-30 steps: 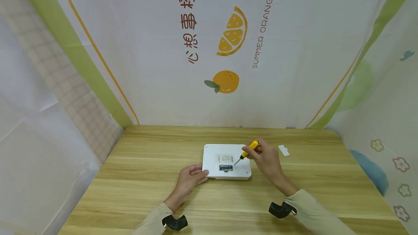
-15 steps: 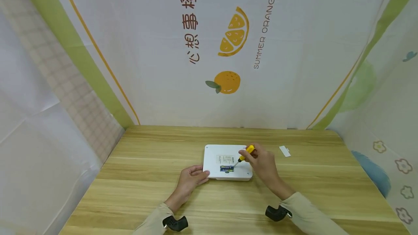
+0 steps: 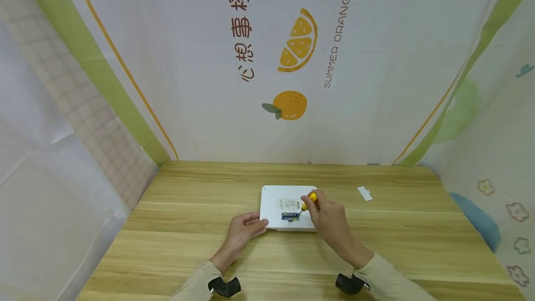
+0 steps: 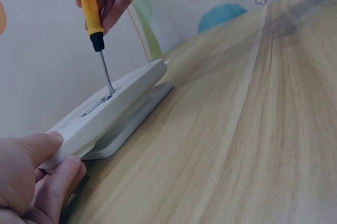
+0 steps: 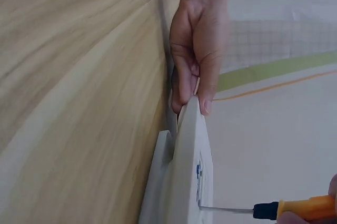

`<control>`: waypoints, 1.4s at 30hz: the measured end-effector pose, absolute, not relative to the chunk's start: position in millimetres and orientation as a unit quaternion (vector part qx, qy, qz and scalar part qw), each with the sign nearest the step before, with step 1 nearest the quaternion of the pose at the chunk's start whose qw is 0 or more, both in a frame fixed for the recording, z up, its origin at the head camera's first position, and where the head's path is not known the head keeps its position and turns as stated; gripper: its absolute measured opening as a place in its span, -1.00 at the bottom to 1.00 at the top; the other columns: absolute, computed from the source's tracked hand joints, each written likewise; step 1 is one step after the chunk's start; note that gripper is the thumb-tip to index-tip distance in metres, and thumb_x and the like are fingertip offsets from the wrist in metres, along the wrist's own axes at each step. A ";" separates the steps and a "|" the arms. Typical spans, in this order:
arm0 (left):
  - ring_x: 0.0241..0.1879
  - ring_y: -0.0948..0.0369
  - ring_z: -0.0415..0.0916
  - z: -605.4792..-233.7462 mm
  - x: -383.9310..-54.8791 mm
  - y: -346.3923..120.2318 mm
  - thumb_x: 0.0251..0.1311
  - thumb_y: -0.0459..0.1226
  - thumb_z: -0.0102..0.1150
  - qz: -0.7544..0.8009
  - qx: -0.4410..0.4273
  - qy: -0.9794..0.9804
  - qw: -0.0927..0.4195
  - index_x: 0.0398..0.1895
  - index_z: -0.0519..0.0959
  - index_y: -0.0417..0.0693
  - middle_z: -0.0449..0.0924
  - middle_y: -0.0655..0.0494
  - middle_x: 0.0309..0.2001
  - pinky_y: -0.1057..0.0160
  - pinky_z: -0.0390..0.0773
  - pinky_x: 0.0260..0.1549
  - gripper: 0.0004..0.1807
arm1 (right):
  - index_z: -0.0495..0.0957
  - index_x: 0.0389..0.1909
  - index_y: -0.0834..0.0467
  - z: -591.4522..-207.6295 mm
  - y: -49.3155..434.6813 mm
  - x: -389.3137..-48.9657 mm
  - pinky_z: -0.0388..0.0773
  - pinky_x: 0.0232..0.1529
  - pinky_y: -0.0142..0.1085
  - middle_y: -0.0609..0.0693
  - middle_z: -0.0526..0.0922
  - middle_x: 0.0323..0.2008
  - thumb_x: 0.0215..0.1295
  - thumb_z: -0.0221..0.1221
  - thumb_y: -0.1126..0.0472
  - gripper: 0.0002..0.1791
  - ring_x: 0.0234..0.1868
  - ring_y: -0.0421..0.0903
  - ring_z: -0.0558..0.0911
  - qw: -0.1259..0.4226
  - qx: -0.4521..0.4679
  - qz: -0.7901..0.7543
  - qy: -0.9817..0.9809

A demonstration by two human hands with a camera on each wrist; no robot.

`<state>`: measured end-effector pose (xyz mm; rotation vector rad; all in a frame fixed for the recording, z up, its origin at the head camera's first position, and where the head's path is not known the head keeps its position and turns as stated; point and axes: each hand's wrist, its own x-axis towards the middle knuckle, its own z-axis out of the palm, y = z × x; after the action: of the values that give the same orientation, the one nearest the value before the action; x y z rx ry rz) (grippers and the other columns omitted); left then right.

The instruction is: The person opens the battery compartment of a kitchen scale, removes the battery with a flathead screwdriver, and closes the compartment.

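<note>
A flat white device (image 3: 272, 199) lies back side up on the table, showing a printed label and a compartment with blue batteries (image 3: 290, 216). My left hand (image 3: 242, 232) grips its left edge, thumb on top and fingers beneath. In the left wrist view that edge is raised off the wood, with a wider plate (image 4: 126, 124) under the body. My right hand (image 3: 332, 219) holds a small screwdriver (image 4: 92, 17) by its yellow handle. The metal tip meets the right end of the battery compartment; how deep it reaches is hidden.
A small white cover with a tab (image 3: 364, 193) lies on the wooden table (image 3: 200, 194), right of the device. Printed cloth (image 3: 355, 120) hangs behind the table's back edge and along both sides.
My right hand has moved left and slightly down, bringing the screwdriver tip to the compartment's right end and hiding the device's right corners. The left hand keeps its grip.
</note>
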<state>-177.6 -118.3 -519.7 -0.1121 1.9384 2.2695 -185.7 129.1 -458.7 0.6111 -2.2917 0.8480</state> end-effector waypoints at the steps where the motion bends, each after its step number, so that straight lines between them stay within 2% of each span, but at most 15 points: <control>1: -0.20 0.16 0.70 -519.8 -177.3 -117.9 0.28 -0.52 0.29 0.757 -0.036 0.647 0.079 0.18 0.39 -0.69 0.63 -0.23 -0.13 0.25 0.79 -0.06 -0.51 | 0.51 -0.31 0.28 -460.6 130.7 -186.3 0.32 -0.75 -0.67 -0.08 0.54 -0.61 0.27 0.39 0.32 -0.78 -0.68 -0.39 0.35 0.304 0.214 0.330 -0.868; 5: -0.17 0.13 0.70 -519.2 -176.1 -117.3 0.28 -0.53 0.28 0.758 -0.033 0.646 0.083 0.19 0.36 -0.73 0.61 -0.29 -0.10 0.25 0.78 -0.05 -0.49 | 0.57 -0.23 0.30 -467.2 138.8 -188.4 0.58 -0.60 -0.63 0.05 0.71 -0.49 0.38 0.32 0.29 -0.85 -0.57 -0.25 0.66 0.283 0.161 0.396 -0.859; 7: -0.16 0.12 0.70 -518.4 -175.5 -117.5 0.29 -0.54 0.27 0.756 -0.032 0.648 0.083 0.19 0.35 -0.74 0.61 -0.31 -0.09 0.26 0.78 -0.05 -0.49 | 0.59 -0.19 0.32 -470.3 142.7 -189.8 0.67 -0.52 -0.58 0.13 0.75 -0.42 0.43 0.27 0.28 -0.85 -0.49 -0.15 0.75 0.271 0.146 0.432 -0.848; 11: -0.16 0.12 0.70 -517.1 -175.8 -118.2 0.30 -0.53 0.27 0.752 -0.031 0.653 0.084 0.19 0.37 -0.73 0.61 -0.34 -0.08 0.27 0.78 -0.05 -0.50 | 0.59 -0.14 0.37 -475.1 150.6 -193.6 0.79 -0.45 -0.33 0.24 0.75 -0.31 0.50 0.20 0.23 -0.77 -0.42 0.00 0.79 0.234 0.123 0.500 -0.825; 15: -0.16 0.12 0.70 -517.7 -177.5 -119.2 0.29 -0.53 0.27 0.751 -0.030 0.655 0.085 0.19 0.39 -0.72 0.63 -0.34 -0.09 0.26 0.78 -0.05 -0.51 | 0.58 -0.07 0.40 -481.5 161.9 -197.7 0.82 -0.34 -0.11 0.29 0.75 -0.26 0.54 0.16 0.09 -0.63 -0.35 0.12 0.80 0.172 0.069 0.569 -0.801; 21: -0.16 0.12 0.70 -518.5 -178.5 -120.5 0.29 -0.53 0.27 0.751 -0.026 0.655 0.083 0.19 0.38 -0.74 0.64 -0.35 -0.09 0.26 0.78 -0.07 -0.51 | 0.58 -0.05 0.43 -497.5 181.5 -203.0 0.82 -0.22 -0.19 0.33 0.76 -0.26 0.54 0.16 0.06 -0.58 -0.30 0.13 0.80 0.108 -0.004 0.620 -0.777; 28: -0.17 0.13 0.70 -521.5 -178.1 -119.7 0.28 -0.51 0.30 0.755 -0.020 0.651 0.080 0.19 0.37 -0.75 0.62 -0.35 -0.10 0.25 0.78 -0.05 -0.48 | 0.57 -0.04 0.47 -512.3 195.3 -203.4 0.80 -0.21 -0.37 0.24 0.78 -0.35 0.55 0.15 0.12 -0.60 -0.37 -0.09 0.80 0.060 -0.056 0.658 -0.748; 34: -0.18 0.17 0.72 -523.1 -177.5 -121.1 0.27 -0.42 0.36 0.757 0.013 0.649 0.070 0.15 0.36 -0.80 0.62 -0.29 -0.15 0.27 0.78 -0.07 -0.40 | 0.50 0.06 0.54 -520.2 196.5 -204.6 0.79 -0.16 -0.39 0.12 0.79 -0.38 0.57 0.12 0.14 -0.55 -0.37 -0.18 0.78 0.020 -0.091 0.716 -0.692; 42: -0.14 0.09 0.70 -520.5 -177.8 -116.8 0.29 -0.52 0.28 0.745 -0.028 0.662 0.076 0.18 0.39 -0.75 0.60 -0.32 -0.11 0.26 0.78 -0.06 -0.50 | 0.40 0.21 0.58 -526.9 196.6 -206.3 0.77 -0.07 -0.40 0.05 0.77 -0.31 0.58 0.09 0.14 -0.47 -0.33 -0.21 0.78 -0.004 -0.114 0.751 -0.650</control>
<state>-177.8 -116.8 -520.5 -0.0840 1.9844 2.2350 -206.3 196.6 -526.9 -0.3599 -2.0472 2.3666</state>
